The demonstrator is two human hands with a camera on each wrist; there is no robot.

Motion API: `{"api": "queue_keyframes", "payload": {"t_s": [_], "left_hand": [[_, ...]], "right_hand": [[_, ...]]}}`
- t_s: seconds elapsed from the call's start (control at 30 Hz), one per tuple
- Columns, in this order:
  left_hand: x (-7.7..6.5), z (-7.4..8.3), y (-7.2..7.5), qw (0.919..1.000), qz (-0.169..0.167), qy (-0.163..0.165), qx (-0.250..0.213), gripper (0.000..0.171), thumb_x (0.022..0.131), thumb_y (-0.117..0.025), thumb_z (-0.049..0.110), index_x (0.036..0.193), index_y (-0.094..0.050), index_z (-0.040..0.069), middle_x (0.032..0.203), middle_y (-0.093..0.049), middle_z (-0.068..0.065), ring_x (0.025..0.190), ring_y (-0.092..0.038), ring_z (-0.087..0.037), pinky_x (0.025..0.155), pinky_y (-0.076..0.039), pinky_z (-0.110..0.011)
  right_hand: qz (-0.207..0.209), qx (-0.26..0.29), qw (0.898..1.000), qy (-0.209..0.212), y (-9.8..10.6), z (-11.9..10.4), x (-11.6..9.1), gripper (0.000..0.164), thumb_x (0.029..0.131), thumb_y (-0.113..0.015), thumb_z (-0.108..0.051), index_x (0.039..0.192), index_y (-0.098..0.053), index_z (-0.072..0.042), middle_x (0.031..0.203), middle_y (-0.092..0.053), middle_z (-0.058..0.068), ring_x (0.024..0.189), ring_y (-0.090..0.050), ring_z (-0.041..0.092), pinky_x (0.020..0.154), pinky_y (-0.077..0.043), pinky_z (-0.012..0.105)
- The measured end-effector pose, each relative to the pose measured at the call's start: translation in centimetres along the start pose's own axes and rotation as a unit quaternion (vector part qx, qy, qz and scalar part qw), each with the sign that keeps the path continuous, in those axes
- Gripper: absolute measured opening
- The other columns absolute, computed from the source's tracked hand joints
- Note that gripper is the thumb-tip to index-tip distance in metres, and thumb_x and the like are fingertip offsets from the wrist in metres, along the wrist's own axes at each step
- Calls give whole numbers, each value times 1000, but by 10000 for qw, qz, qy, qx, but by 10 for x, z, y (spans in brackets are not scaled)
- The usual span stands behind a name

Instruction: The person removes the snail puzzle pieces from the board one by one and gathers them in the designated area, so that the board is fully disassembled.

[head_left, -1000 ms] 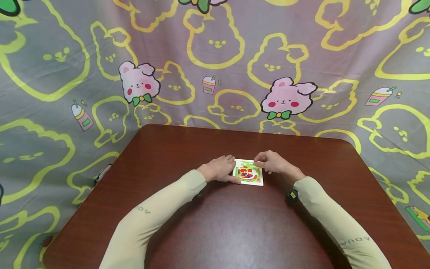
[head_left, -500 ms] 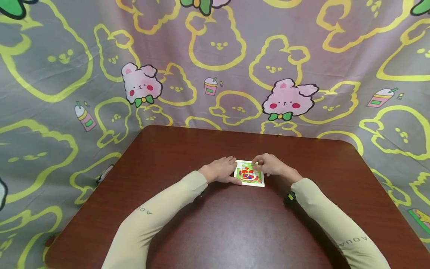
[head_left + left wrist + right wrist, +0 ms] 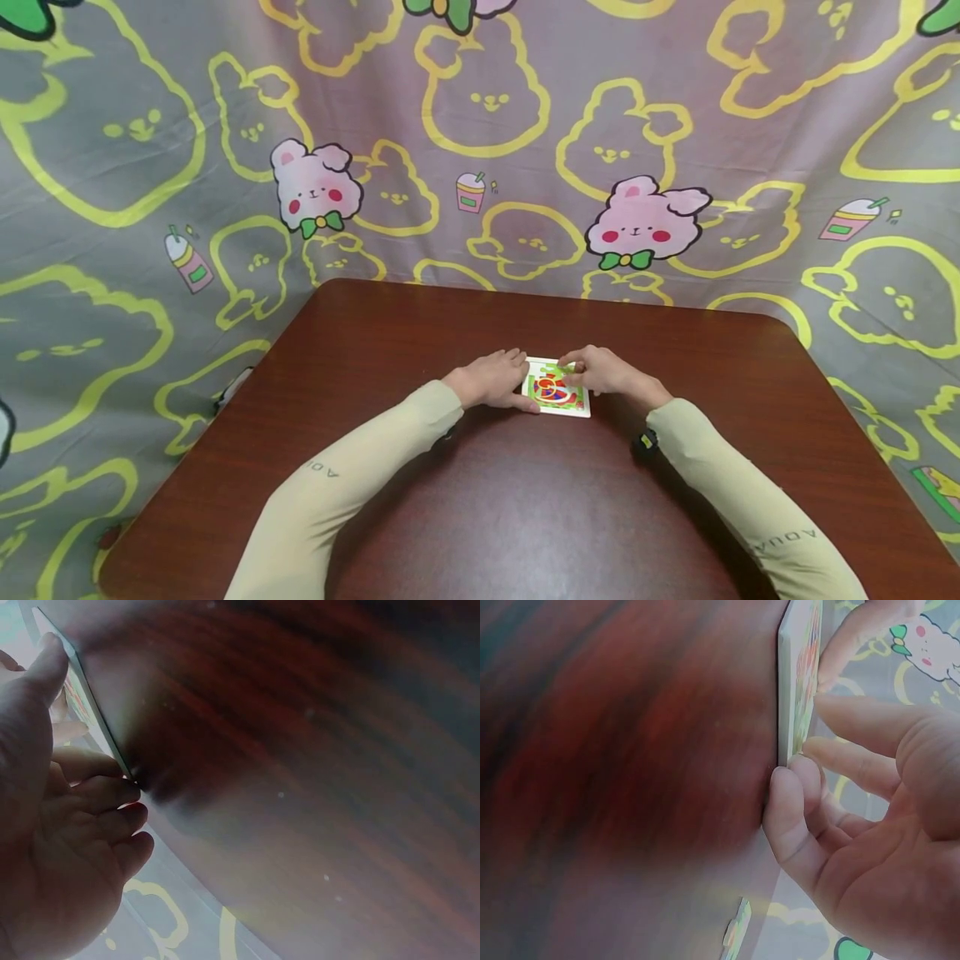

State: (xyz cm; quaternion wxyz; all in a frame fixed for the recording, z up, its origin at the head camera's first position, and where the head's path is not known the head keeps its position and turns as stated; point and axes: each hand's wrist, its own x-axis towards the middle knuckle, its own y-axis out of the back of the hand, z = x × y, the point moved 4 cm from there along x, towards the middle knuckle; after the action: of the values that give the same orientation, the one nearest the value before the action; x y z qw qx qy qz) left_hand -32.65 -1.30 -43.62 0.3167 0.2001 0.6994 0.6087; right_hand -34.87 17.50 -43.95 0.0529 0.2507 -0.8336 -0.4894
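A square jigsaw puzzle (image 3: 553, 408) in a white frame lies on the table, its picture red, blue and green with a pale patch at the upper left. My left hand (image 3: 495, 379) rests along the puzzle's left side, thumb at the near edge and fingers toward the far corner. In the left wrist view the same hand (image 3: 67, 802) has its thumb and fingers apart at the frame's edge. Over the upper right of the picture, my right hand (image 3: 606, 370) touches the surface with thumb and index fingertips apart. The right wrist view shows its other fingers (image 3: 787, 802) bent beside the frame.
A small loose puzzle piece (image 3: 737, 930) lies on the table beyond the right hand. The brown table (image 3: 487, 500) has rounded corners, and a cartoon-printed curtain (image 3: 480, 167) hangs behind it and at its sides.
My right hand has moved slightly left and inward over the puzzle, and its index finger and thumb have spread apart there. The left hand keeps its place on the frame.
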Motion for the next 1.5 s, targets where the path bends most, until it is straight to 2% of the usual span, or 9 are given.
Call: {"api": "queue_keyframes", "payload": {"t_s": [0.2, 0.5, 0.87, 1.23, 1.5], "left_hand": [[2, -1, -1, 10000, -2, -26, 14, 92, 87, -48, 75, 145, -44, 3, 155, -39, -18, 147, -33, -30, 122, -29, -41], [2, -1, -1, 10000, 78, -42, -27, 92, 86, -49, 75, 144, -46, 3, 153, -41, -18, 146, -35, -30, 121, -30, -42], [0, 1, 2, 9999, -26, 40, -140, 93, 87, -49, 74, 147, -42, 3, 156, -36, -19, 148, -30, -30, 123, -27, -41], [-1, 1, 2, 10000, -46, 17, -85, 91, 87, -51, 73, 145, -44, 2, 154, -38, -20, 147, -32, -31, 122, -29, -42], [0, 1, 2, 9994, -176, 110, -259, 94, 87, -50, 74, 148, -40, 3, 158, -33, -20, 149, -27, -31, 123, -27, -40]], "right_hand": [[-86, -64, 9999, -38, 0, -3, 0, 39, 90, -71, -20, 126, -63, -8, 69, -58, 3, 46, -52, 12, 45, -44, 24], [-88, -150, 9998, -62, 0, -7, 1, 38, 90, -71, -17, 125, -62, -5, 86, -66, 8, 54, -56, 12, 48, -48, 24], [-72, -206, 9998, 24, 0, -5, 0, 39, 91, -70, -19, 126, -62, -6, 79, -60, 7, 53, -55, 13, 47, -46, 24], [-278, 79, 9996, 28, -1, -9, 4, 36, 92, -68, -13, 124, -56, -2, 98, -68, 15, 55, -58, 15, 48, -50, 26], [-253, 51, 9997, 15, 0, -9, 8, 33, 91, -69, -12, 118, -55, 0, 101, -65, 19, 72, -62, 19, 53, -52, 26]]}}
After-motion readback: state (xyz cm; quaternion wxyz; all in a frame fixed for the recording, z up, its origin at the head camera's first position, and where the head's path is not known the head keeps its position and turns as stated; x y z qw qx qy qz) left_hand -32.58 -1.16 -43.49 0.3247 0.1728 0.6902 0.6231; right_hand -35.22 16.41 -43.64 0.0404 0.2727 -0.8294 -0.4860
